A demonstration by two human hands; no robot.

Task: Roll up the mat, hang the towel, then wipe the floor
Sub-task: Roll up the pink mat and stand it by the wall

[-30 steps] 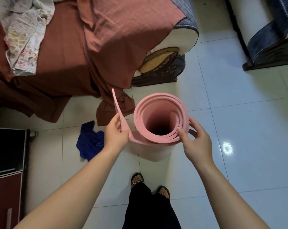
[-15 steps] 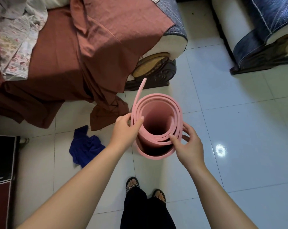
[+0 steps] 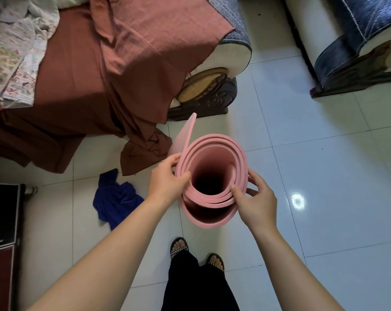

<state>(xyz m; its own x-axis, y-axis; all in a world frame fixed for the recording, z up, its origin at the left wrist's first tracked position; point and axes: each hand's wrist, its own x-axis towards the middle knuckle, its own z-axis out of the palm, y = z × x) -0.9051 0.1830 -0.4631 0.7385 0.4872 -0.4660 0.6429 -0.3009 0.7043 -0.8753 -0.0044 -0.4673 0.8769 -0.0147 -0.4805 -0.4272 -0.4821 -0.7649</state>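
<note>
A: Mat [image 3: 214, 153], where?
B: 1 pink mat, dead centre, rolled into a tube & stood on end. The camera looks straight down the bore. Several coils show at the rim. 1 loose end [image 3: 185, 135] pokes up at 11 o'clock of the roll, not tucked in. The lower end is hidden behind the roll.

A: Hands?
B: 2, both on it. The left hand [image 3: 167, 180] pinches the rim at the roll's 9 o'clock, thumb inside, fingers outside. The right hand [image 3: 257, 203] grips at 4 o'clock, thumb on the top edge, fingers curled round the outer wall.

A: Towel?
B: 1 blue cloth [image 3: 116, 203], prob. the towel, crumpled on the floor [image 3: 324, 176] at 8 o'clock, near the left forearm but not touching the mat.

A: Anything else?
B: 2 sandalled feet [image 3: 178, 245] at 6 o'clock, just below the roll. 2 sofas: one [image 3: 232, 48] at 12, one [image 3: 347, 41] at 2 o'clock. 1 brown sheet [image 3: 100, 75] is draped over the 12 o'clock sofa and trails to the tiles at 10. 1 floral cloth [image 3: 15, 63] lies on the sheet, far 10 o'clock. 1 dark cabinet [image 3: 1, 221] at the 8 o'clock edge. 1 light glare on the tiles at 4.
</note>
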